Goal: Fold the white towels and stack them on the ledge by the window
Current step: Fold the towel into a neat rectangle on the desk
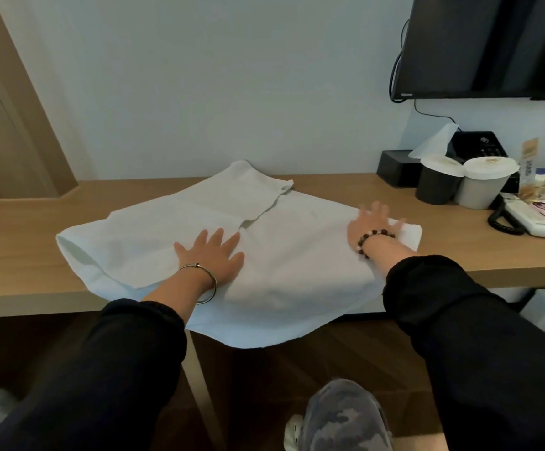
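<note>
Towel (199, 219), white and partly folded, is spread on the wooden ledge (20, 229), its near edge draped over the front. It is pressed flat by the left hand (212, 252) and the right hand (372, 222), fingers straight, nothing grasped.

We have one view, from a wide-angle camera worn on the person's head. It stands close to the near edge of the tabletop (20, 229) and faces forward and down, across the wood to the pale wall (199, 92) behind the far edge. The near edge crosses the frame from left to right below the middle. Both dark sleeves reach in from the bottom corners, and the left hand (210, 252) and right hand (372, 222) sit near the centre. Under the near edge we look down on a knee (346, 415) in patterned cloth. The lens bows straight lines. The top right corner cuts off a dark screen (492, 43), and the tabletop's right end runs out of frame.
</note>
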